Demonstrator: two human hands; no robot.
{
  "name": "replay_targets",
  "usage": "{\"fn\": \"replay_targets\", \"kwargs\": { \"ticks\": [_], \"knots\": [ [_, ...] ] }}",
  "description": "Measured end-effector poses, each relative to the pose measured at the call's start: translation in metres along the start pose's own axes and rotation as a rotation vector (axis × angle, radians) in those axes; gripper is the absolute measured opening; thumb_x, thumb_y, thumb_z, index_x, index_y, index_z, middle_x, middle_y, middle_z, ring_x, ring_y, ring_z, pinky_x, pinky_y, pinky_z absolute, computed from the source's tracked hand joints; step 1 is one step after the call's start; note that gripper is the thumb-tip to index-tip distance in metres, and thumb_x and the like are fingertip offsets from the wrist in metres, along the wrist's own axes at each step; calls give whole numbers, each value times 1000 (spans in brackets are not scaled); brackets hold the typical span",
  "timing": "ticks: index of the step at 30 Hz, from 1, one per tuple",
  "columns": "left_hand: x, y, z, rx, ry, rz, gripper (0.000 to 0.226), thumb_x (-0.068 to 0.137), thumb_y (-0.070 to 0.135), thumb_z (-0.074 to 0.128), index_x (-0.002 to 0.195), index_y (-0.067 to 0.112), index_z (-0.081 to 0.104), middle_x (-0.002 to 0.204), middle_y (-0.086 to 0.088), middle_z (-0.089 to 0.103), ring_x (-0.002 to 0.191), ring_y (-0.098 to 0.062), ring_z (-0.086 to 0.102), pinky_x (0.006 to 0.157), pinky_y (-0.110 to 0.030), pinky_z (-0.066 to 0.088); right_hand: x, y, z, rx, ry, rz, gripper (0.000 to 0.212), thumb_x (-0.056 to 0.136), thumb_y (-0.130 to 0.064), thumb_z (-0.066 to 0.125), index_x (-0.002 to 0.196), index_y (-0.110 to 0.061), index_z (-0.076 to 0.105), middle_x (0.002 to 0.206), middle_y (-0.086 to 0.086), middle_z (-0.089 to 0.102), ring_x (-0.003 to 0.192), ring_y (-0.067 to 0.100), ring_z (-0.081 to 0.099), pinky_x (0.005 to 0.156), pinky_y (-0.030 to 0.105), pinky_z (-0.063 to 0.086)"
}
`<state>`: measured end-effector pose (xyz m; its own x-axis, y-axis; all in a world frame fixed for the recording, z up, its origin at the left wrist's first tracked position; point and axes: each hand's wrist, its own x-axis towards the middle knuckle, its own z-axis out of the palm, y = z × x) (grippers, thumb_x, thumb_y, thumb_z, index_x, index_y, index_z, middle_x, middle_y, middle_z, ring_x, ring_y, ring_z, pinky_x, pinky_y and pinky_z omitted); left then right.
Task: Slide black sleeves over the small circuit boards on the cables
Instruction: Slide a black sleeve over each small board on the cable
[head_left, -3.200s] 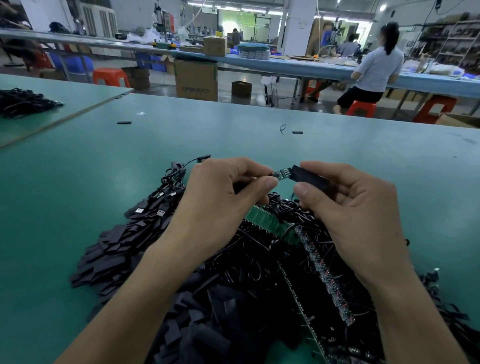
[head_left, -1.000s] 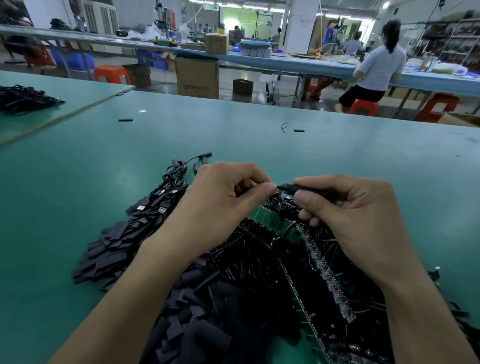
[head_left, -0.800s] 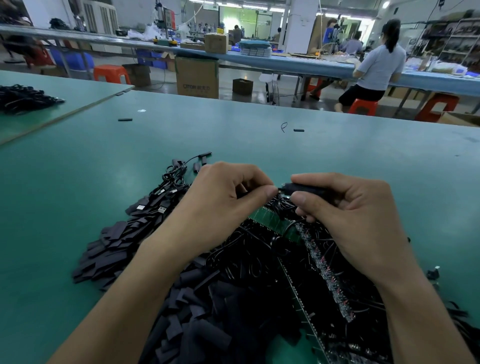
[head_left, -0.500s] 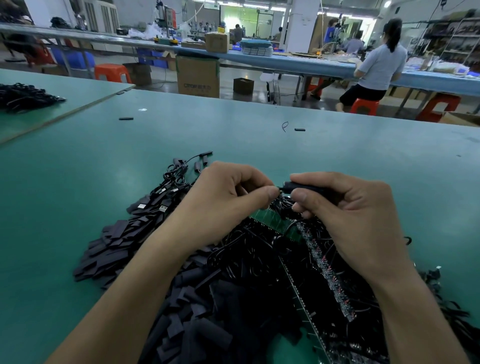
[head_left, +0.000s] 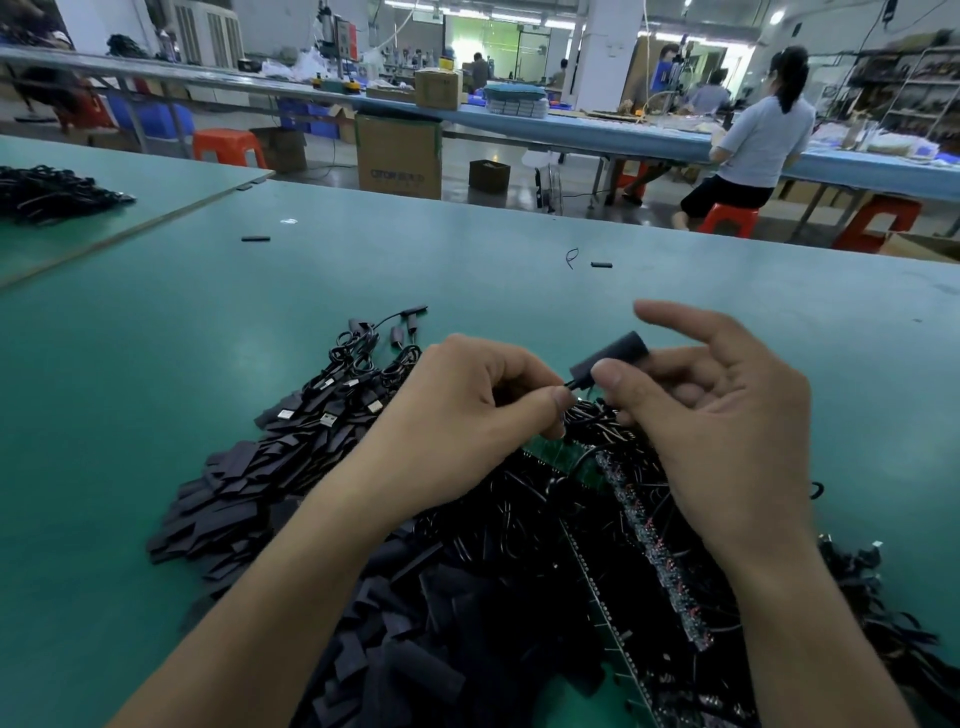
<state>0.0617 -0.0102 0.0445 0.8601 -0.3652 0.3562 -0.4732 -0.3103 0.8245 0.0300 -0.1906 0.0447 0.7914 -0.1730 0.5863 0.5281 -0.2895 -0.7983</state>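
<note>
Pinching black sleeve in right hand grip, left hand grip clamped on cable, board out of sight.

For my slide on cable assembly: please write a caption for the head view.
Right hand pinches a black sleeve, left hand pinches its cable, above heaped sleeves on a green table.

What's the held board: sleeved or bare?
Sleeved: no board shows; only the cable leaves the black sleeve in the right hand; left hand pinches it.
</note>
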Motion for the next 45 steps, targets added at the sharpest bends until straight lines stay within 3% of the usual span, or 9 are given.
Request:
{"fn": "replay_targets", "kwargs": {
  "ticks": [2, 4, 13, 18, 23, 30, 35, 39, 45],
  "knots": [
    [0, 0, 4, -43, 41, -6, 16, 92, 28, 71, 79, 21, 77, 68, -4, 74, 61, -36, 64, 57, -48, 56, 0, -1, 2, 34, 84, -3, 31, 80, -13, 81, 103, -30, 69, 81, -9, 76, 68, 11, 73, 65, 21, 59],
    [0, 2, 9, -72, 89, 1, 16, 91, 29, 71, 78, 21, 77, 68, -6, 73, 65, -40, 65, 60, -55, 55, -1, -2, 6, 43, 100, -7, 27, 84, -11, 78, 103, -28, 70, 81, -12, 76, 68, 9, 73, 66, 19, 58],
    [-2, 7, 19, -115, 186, 41, 12, 92, 22, 70, 83, 21, 77, 70, 7, 75, 64, -20, 70, 61, -44, 58, -5, -6, 14, 101, 79, 22, 40, 83, -11, 79, 119, -24, 68, 87, -11, 77, 76, 7, 75, 70, 17, 58],
    [-2, 6, 21, -94, 196, 48, 17, 89, 29, 68, 77, 22, 76, 65, 4, 73, 57, -13, 66, 53, -31, 53, -7, -14, 18, 83, 24, -36, 42, 85, -10, 78, 115, -36, 67, 85, -17, 76, 75, 4, 74, 69, 15, 58],
    [-2, 8, 23, -119, 182, 56, 14, 89, 29, 68, 80, 23, 76, 68, 4, 74, 63, -21, 70, 59, -43, 56, -6, -15, 13, -29, 23, -66, 46, 90, -13, 73, 126, -39, 61, 84, -22, 74, 74, 3, 73, 69, 15, 57],
    [-3, 11, 22, -126, 192, 59, 17, 88, 31, 68, 80, 19, 77, 68, -3, 73, 65, -30, 69, 59, -48, 55, -7, -17, 15, -16, 28, -62, 39, 90, -14, 73, 118, -40, 63, 83, -22, 74, 73, 2, 73, 66, 13, 56],
    [-2, 7, 16, -134, 61, 3, 9, 89, 32, 73, 91, 23, 75, 80, 6, 75, 77, -15, 71, 71, -41, 59, -5, -17, 14, 73, 78, -9, 40, 88, -9, 74, 107, -42, 62, 81, -12, 74, 70, 7, 72, 60, 13, 54],
    [-3, -7, 12, 114, -193, -127, 35, 76, 51, 81, 103, 33, 67, 95, 15, 70, 93, 6, 64, 83, -30, 57, -1, -17, 9, 99, 139, 21, 38, 89, -7, 72, 105, -40, 62, 80, -5, 75, 64, 14, 72, 59, 22, 57],
    [2, -13, 16, 125, -166, -101, 13, 88, 34, 75, 79, 33, 66, 68, 10, 68, 59, -4, 59, 57, -17, 46, -1, -15, 6, 81, 206, 84, 37, 91, -4, 69, 107, -36, 59, 81, -3, 76, 65, 18, 73, 64, 28, 61]
  ]
}}
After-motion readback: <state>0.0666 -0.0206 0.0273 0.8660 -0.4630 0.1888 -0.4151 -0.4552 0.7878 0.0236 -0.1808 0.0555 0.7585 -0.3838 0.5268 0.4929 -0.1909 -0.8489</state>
